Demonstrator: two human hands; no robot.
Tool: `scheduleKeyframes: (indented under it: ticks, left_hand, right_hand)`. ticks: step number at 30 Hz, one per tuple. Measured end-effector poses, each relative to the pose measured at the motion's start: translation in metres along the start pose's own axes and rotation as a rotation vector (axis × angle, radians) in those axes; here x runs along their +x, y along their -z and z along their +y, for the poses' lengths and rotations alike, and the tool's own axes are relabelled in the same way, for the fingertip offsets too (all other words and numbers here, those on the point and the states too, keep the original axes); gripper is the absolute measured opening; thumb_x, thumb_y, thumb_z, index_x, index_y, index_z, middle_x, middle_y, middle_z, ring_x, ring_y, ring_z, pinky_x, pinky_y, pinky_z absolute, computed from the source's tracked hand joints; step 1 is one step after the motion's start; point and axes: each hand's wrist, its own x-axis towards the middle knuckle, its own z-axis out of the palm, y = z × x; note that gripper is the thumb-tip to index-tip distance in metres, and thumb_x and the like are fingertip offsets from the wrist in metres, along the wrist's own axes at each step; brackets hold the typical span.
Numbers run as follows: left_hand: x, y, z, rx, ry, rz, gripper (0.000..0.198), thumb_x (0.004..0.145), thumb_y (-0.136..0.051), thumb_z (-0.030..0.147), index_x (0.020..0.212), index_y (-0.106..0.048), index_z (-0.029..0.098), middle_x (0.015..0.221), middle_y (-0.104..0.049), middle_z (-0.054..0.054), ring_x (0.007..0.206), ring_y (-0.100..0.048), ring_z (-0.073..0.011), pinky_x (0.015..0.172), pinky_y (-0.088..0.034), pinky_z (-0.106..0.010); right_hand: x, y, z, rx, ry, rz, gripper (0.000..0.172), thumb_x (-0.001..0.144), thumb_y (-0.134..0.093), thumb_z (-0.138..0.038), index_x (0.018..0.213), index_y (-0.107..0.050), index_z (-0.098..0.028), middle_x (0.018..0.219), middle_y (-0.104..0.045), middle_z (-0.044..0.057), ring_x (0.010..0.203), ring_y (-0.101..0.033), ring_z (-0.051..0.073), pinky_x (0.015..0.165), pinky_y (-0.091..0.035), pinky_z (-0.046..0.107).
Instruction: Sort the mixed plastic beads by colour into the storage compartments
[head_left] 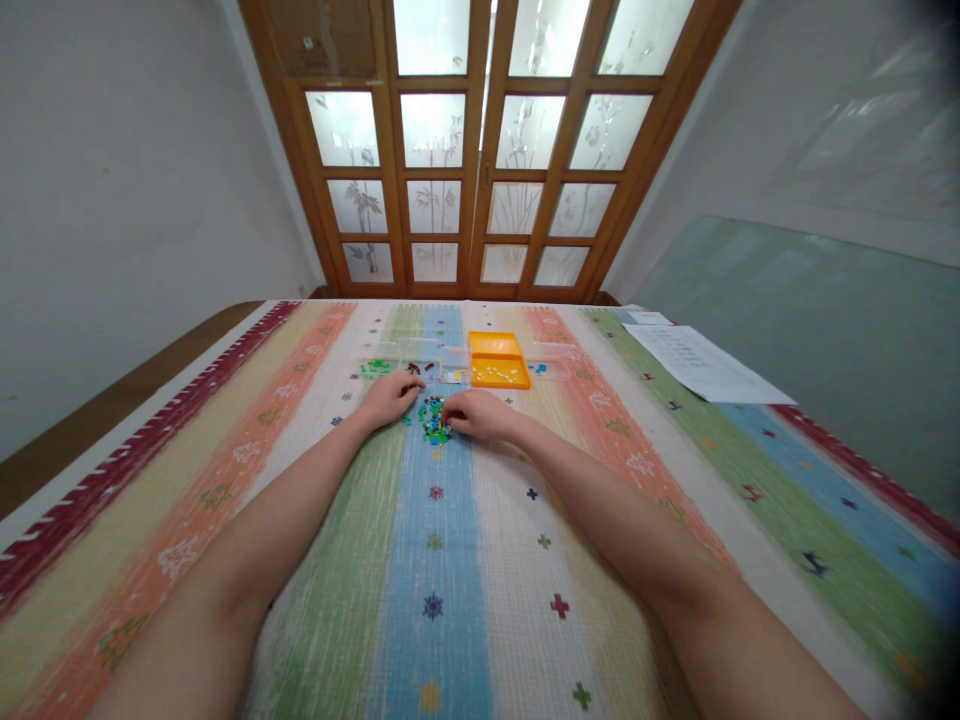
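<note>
Small blue, green, white and dark pieces lie in a mixed pile (433, 422) on the striped tablecloth. My right hand (478, 414) is at the pile's right side, its fingers pinched together at the pieces; whatever they hold is too small to make out. To the upper left of the pile rests my left hand (390, 398), loosely bent, with thumb and fingers apart and nothing visible in it. Just beyond its fingertips are a few brown pieces (415, 369) in a clear container. Green pieces (374, 368) lie in a clear compartment behind that hand.
An orange open-lidded box (500, 384) holds scattered white pieces. Beside it, a clear tray (559, 368) has a few blue pieces (538, 369). Paper sheets (701, 362) lie at the table's right. Wooden doors (480, 240) with glass panes stand beyond the far edge.
</note>
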Motion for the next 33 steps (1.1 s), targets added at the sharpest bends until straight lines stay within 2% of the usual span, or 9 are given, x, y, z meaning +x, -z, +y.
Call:
scheduleKeyframes:
  ticks: [5,10,15,23,28,33]
  left_hand:
    - [0.000,0.000,0.001,0.002,0.005,0.001,0.026,0.094,-0.056,0.025,0.108,-0.077,0.023,0.106,-0.077,-0.005,0.097,-0.069,-0.0233,0.092,-0.054,-0.038]
    - [0.000,-0.001,-0.001,0.001,-0.006,-0.004,0.026,0.095,-0.055,0.026,0.109,-0.077,0.022,0.106,-0.076,-0.006,0.097,-0.069,-0.0234,0.093,-0.053,-0.038]
    - [0.000,-0.001,-0.001,0.002,-0.011,-0.003,0.026,0.095,-0.055,0.026,0.108,-0.077,0.021,0.107,-0.076,-0.006,0.099,-0.068,-0.0228,0.093,-0.053,-0.037]
    - [0.000,-0.001,-0.001,-0.003,-0.011,-0.003,0.026,0.096,-0.055,0.025,0.108,-0.077,0.021,0.105,-0.076,-0.006,0.095,-0.068,-0.0219,0.090,-0.052,-0.035]
    - [0.000,0.000,0.000,-0.004,-0.019,-0.001,0.026,0.096,-0.055,0.025,0.108,-0.077,0.021,0.103,-0.075,-0.006,0.095,-0.067,-0.0216,0.089,-0.051,-0.034]
    - [0.000,0.001,0.003,0.000,-0.018,-0.009,0.025,0.096,-0.055,0.025,0.108,-0.077,0.021,0.104,-0.075,-0.006,0.095,-0.067,-0.0217,0.089,-0.051,-0.034]
  right_hand:
    - [-0.003,0.003,-0.002,-0.050,0.024,0.034,0.016,0.089,-0.066,-0.016,0.099,-0.076,-0.025,0.092,-0.074,0.002,0.079,-0.060,0.018,0.071,-0.038,0.028]
    - [-0.001,-0.002,-0.005,-0.041,0.107,-0.015,0.019,0.092,-0.064,-0.017,0.107,-0.073,-0.025,0.104,-0.071,0.003,0.092,-0.061,0.019,0.080,-0.041,0.028]
    - [-0.001,-0.003,-0.002,-0.084,0.093,-0.019,0.020,0.088,-0.065,-0.015,0.105,-0.072,-0.022,0.101,-0.070,0.004,0.089,-0.059,0.019,0.075,-0.038,0.027]
    - [-0.002,-0.003,0.000,-0.119,0.082,0.030,0.011,0.091,-0.066,-0.019,0.098,-0.074,-0.022,0.096,-0.067,0.004,0.085,-0.057,0.019,0.072,-0.035,0.027]
    - [0.000,-0.005,0.001,-0.016,0.109,0.124,0.006,0.093,-0.064,-0.019,0.094,-0.071,-0.020,0.094,-0.066,0.004,0.087,-0.057,0.018,0.076,-0.038,0.027]
    - [0.002,-0.006,0.010,0.187,-0.038,0.283,0.007,0.094,-0.061,-0.019,0.097,-0.067,-0.020,0.083,-0.067,-0.001,0.073,-0.057,0.015,0.070,-0.038,0.025]
